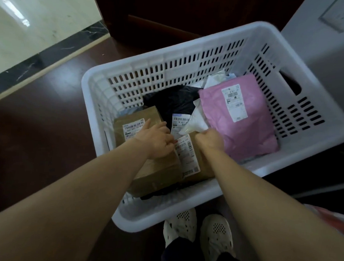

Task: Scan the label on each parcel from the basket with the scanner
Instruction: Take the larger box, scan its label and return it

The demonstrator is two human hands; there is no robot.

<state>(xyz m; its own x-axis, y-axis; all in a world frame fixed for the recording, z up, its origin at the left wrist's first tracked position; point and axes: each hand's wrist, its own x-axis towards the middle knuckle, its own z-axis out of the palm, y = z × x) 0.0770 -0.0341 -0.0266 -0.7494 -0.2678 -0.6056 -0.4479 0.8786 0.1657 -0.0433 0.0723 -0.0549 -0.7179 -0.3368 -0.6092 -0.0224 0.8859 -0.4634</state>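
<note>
White slotted basket [210,55], pink mailer [252,132] with white barcoded label [234,104], brown cardboard box [161,175], black bag [172,100], dark reddish-brown floor [39,134], white perforated shoes [216,233]

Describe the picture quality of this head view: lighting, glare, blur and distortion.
Head view: dim overall, with window glare on the pale floor; wide-angle bending curves the white basket rim; motion blur softens both hands, left and right, and the pink parcel label text is unreadable.
</note>
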